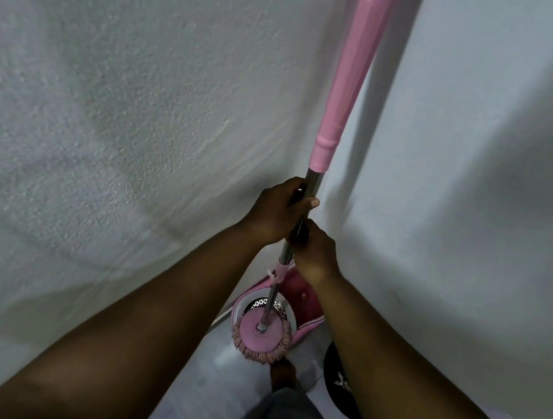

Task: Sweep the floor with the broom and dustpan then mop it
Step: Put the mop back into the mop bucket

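My left fingers (298, 205) were wrapped round the mop's steel pole (313, 178), my right fingers (313, 239) curled round it just below. The mop head (260, 336) was over the pink bucket's (306, 299) near rim.

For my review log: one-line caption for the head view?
Left hand above right hand, both holding the mop shaft, mop head at the pink bucket.

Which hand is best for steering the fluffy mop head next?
Probably the right hand. It grips the mop pole lower, nearer the mop head by the pink bucket, so small moves guide it. The left hand grips higher, just under the pink sleeve, better for steadying.
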`<state>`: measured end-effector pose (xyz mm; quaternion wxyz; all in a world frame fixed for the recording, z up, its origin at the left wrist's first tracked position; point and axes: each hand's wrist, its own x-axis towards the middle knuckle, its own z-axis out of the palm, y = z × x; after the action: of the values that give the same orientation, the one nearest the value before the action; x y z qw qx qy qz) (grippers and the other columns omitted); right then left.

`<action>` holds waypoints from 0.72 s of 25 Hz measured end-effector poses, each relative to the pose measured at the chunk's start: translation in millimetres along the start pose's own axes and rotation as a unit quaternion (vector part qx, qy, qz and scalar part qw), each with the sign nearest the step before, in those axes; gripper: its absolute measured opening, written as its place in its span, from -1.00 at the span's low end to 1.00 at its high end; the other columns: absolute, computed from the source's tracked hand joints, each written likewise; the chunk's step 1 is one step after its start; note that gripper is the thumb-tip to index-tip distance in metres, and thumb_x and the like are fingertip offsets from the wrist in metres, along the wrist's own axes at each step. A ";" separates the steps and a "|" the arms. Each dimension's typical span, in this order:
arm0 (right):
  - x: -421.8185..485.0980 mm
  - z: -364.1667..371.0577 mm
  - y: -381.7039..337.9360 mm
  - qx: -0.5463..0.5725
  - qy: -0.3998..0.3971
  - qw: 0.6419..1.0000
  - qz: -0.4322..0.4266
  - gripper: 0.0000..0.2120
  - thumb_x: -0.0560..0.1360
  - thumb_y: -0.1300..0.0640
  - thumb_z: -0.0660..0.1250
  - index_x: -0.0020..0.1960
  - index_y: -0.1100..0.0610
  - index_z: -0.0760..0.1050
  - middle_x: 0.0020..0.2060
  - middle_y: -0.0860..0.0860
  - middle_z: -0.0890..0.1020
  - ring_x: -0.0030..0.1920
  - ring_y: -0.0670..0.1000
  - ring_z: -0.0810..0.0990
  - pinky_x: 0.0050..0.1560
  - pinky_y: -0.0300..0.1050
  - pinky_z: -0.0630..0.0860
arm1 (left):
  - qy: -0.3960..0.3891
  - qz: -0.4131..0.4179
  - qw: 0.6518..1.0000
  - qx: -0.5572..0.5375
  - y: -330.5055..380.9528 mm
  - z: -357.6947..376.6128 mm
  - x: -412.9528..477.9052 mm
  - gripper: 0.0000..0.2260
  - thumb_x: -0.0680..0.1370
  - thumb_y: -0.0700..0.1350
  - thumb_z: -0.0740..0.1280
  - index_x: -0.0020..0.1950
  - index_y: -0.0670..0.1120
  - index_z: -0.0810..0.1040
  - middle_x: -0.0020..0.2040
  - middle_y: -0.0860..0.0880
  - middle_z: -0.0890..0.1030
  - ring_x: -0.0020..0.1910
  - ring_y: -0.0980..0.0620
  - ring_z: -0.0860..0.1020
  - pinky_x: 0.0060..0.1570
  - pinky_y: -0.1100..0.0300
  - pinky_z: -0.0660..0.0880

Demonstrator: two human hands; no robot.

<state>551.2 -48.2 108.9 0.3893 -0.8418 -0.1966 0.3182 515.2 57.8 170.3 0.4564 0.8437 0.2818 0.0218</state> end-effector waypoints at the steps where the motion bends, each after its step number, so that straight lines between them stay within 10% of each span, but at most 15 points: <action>1: 1.4 -0.8 0.9 -0.008 -0.001 1.000 -0.002 -0.77 0.60 0.01 0.25 0.16 0.11 0.52 -0.01 0.06 0.68 -0.14 0.01 0.60 -0.12 -0.25 0.40 | 0.004 -0.003 1.000 -0.003 0.6 1.9 0.3 -0.79 0.61 0.03 0.27 0.20 0.00 0.51 -0.06 0.08 0.61 -0.13 0.20 0.56 -0.18 0.37 0.42; 9: -13.6 0.7 15.1 -0.020 0.012 1.000 0.019 -0.58 0.58 0.00 0.29 0.38 0.14 0.42 0.26 0.11 0.59 0.23 0.11 0.57 0.20 -0.14 0.43 | -0.001 -0.022 1.000 -0.019 -4.6 5.0 -5.5 -0.72 0.61 0.06 0.27 0.28 0.00 0.50 0.09 0.07 0.61 0.02 0.14 0.54 -0.09 0.40 0.37; 18: -108.5 -18.6 34.9 0.011 0.146 0.988 0.049 -0.63 0.56 -0.04 0.29 0.32 0.08 0.49 0.20 0.05 0.63 0.18 0.01 0.58 0.08 -0.34 0.31 | -0.046 -0.084 0.992 -0.087 -54.8 6.5 -92.5 -0.57 0.58 0.14 0.29 0.42 0.07 0.39 0.29 0.07 0.51 0.14 0.16 0.47 0.01 0.34 0.36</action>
<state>488.8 -142.4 132.4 0.4072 -0.8833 -0.0926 0.2131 414.4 30.3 144.1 0.5405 0.7743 0.3275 -0.0316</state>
